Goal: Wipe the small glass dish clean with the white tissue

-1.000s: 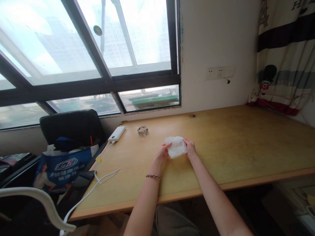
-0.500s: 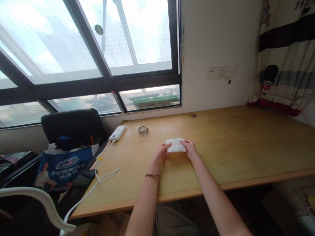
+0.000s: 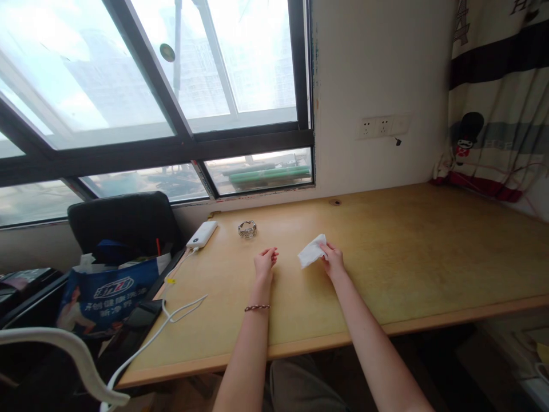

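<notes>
A folded white tissue (image 3: 313,250) is pinched in my right hand (image 3: 333,260), tilted just above the wooden table. My left hand (image 3: 265,262), with a braided bracelet at the wrist, is apart from the tissue, to its left. Its fingers are curled together, and whether anything small lies in them is hidden. Beyond my left hand, a silvery openwork metal ring-shaped object (image 3: 247,229) rests on the table.
A white power bank (image 3: 202,234) with a white cable (image 3: 184,309) lies at the left side of the wooden table (image 3: 407,246). Left of the table are a black chair (image 3: 124,220) and a blue bag (image 3: 109,292). A window and wall stand behind.
My left hand has let go of the tissue and moved left, its fingers curling. The tissue, held by my right hand alone, has tilted from level to slanting.
</notes>
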`<state>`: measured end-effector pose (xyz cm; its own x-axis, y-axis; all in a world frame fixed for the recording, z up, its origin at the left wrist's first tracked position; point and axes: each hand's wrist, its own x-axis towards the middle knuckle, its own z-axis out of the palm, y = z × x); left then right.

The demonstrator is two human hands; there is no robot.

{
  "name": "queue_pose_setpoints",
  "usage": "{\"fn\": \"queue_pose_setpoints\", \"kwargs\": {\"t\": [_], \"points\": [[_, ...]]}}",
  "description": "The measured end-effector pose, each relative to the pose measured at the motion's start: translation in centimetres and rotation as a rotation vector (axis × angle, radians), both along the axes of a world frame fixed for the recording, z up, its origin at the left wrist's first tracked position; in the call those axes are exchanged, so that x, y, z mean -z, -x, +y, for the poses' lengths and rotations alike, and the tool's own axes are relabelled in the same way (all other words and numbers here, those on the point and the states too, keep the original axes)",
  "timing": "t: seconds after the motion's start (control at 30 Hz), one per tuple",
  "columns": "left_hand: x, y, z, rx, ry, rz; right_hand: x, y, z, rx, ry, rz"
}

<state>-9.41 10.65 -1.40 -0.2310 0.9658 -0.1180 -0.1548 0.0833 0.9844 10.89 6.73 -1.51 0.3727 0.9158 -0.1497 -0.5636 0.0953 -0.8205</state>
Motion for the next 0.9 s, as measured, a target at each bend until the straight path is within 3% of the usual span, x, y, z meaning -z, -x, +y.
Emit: {"fn": "queue_pose_setpoints", "kwargs": {"t": [0.1, 0.17, 0.3, 0.43, 0.6, 0.83, 0.9], "points": [[0.3, 1.6, 1.1, -0.123, -0.067, 0.232, -1.0, -0.2, -0.5, -0.166, -0.166, 0.071], [0.3, 2.7, 1.8, -0.192, -0.118, 0.462, -1.1, 0.0, -0.6, -0.211, -0.133, -0.030], [0.0, 4.5, 3.1, -0.347, -0.169, 0.973, 0.1, 0.6, -0.3, -0.136, 0.062, -0.314], [-0.6, 5.2, 4.8, -0.277, -0.038, 1.244, 1.6, 1.2, 0.3, -0.039, 0.131, -0.520], [-0.8, 5.2, 6.5, -0.157, 0.119, 1.385, 1.7, 1.3, 0.5, -0.063, 0.088, -0.437], [-0.1, 6.1, 6.9, -0.214, 0.094, 1.324, -1.0, 1.2, -0.3, -0.361, -0.092, 0.033], [0.0, 6.4, 6.7, -0.230, 0.079, 1.299, -1.1, 1.1, -0.2, -0.325, -0.060, 0.049]]}}
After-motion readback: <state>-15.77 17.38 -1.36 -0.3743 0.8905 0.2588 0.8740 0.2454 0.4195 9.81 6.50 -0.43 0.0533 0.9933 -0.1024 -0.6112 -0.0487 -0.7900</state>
